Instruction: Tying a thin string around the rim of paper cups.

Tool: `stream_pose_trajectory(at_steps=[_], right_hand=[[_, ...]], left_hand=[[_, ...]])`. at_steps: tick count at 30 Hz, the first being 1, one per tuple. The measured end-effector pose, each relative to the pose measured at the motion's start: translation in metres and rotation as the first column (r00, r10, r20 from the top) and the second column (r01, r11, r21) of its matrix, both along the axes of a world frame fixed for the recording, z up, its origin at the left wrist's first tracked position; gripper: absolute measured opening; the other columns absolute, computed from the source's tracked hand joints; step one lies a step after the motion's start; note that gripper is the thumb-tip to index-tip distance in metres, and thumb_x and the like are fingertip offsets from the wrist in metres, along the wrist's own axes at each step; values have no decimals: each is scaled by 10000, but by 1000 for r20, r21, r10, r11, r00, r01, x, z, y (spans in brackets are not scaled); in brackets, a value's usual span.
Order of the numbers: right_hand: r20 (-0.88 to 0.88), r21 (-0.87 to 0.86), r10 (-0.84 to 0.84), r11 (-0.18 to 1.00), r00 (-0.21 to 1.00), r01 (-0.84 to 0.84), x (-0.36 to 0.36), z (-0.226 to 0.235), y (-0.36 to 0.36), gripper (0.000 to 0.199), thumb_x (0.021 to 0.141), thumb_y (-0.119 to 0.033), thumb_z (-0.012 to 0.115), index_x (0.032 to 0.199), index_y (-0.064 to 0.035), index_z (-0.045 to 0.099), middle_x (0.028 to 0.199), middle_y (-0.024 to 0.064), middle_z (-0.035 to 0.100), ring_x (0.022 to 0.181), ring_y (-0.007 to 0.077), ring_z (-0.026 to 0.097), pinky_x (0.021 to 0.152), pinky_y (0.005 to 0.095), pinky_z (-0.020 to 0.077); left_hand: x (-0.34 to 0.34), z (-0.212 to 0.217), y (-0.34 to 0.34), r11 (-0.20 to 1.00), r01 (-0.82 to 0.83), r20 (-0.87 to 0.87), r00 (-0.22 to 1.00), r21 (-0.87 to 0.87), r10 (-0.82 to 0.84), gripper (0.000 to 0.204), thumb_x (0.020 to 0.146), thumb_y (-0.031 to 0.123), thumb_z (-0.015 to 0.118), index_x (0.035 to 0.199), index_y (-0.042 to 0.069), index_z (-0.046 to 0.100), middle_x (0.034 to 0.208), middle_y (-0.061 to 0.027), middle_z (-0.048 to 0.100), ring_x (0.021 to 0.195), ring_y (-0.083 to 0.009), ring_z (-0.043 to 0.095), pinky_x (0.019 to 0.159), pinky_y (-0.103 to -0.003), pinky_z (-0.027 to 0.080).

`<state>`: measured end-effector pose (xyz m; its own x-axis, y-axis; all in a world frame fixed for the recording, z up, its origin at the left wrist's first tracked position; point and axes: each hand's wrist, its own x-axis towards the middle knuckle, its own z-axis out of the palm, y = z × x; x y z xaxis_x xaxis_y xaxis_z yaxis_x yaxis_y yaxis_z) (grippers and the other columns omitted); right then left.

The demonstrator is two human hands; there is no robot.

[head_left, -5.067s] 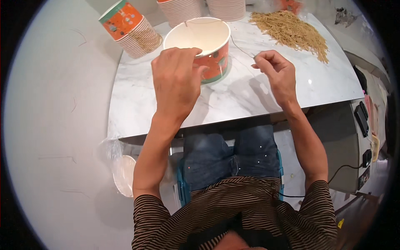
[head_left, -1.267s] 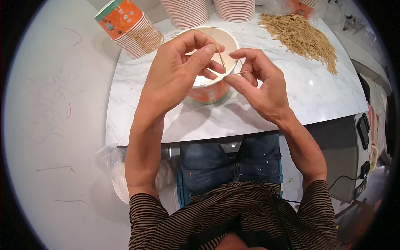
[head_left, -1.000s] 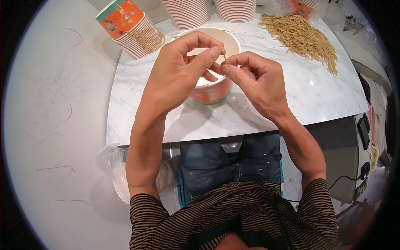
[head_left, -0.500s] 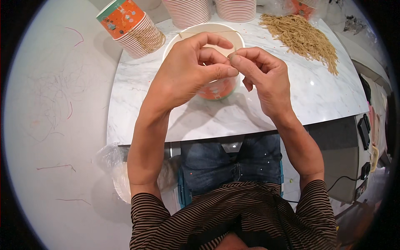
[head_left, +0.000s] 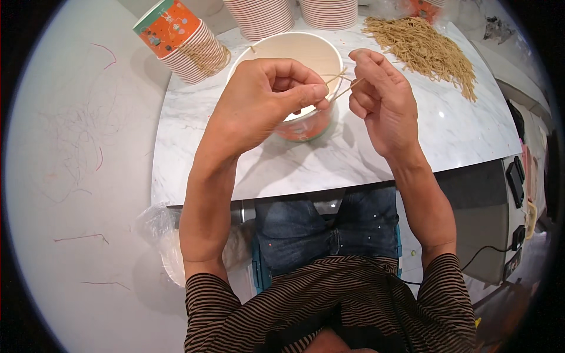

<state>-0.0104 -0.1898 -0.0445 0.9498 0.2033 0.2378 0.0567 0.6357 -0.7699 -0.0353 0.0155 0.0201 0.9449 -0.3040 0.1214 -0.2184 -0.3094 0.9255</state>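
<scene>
My left hand (head_left: 250,106) is over the left side of a large paper bucket (head_left: 309,42), thumb and fingers pinched on a thin tan cord (head_left: 346,91). From there the cord reaches across to my right hand (head_left: 388,100), whose curled fingers are closed on its other part, just right of the bucket. Two strands show crossing between the hands. White inside, orange and green outside, the bucket stands upright on the table. A short tan cord end (head_left: 253,49) pokes up at its far left rim. My left hand hides much of the bucket's near left side.
A loose pile of tan cords (head_left: 424,56) lies at the far right of the marbled white table (head_left: 194,141). A tilted stack of orange and green paper buckets (head_left: 185,44), with cords hanging on it, is far left. Two more bucket stacks (head_left: 262,17) stand behind.
My hands were together at the fingertips; the right has drawn away to the right and slightly up. Crossing cord strands now show between them, and the line over the bucket's far side is gone.
</scene>
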Motion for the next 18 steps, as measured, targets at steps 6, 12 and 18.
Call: stream_pose_trajectory(at_steps=[6,12,18], right_hand=[[56,-172,20,985,998,-10,-12,-1,1,388,995,-292,699,1235,13,677,763,-40,605,601,26,468,545,212,390],[83,-325,-24,944,996,50,-9,-5,6,248,974,-222,732,1105,-12,745,784,-17,663,619,29,530,539,201,400],[112,-241,-107,962,988,132,8,-2,-11,187,973,-175,724,1051,-7,747,818,-14,665,631,39,522,550,215,417]], left_hand=[[1,-1,0,999,-20,-7,1000,-32,20,185,933,199,770,987,22,754,834,-22,758,692,-27,576,600,-190,409],[-1,2,-4,1000,-7,-18,1000,-8,7,164,935,168,759,979,12,743,841,-24,746,709,-24,600,591,-190,401],[-5,3,-4,1000,21,-54,998,-4,-21,149,937,148,746,968,3,731,820,-19,729,705,-24,594,592,-189,402]])
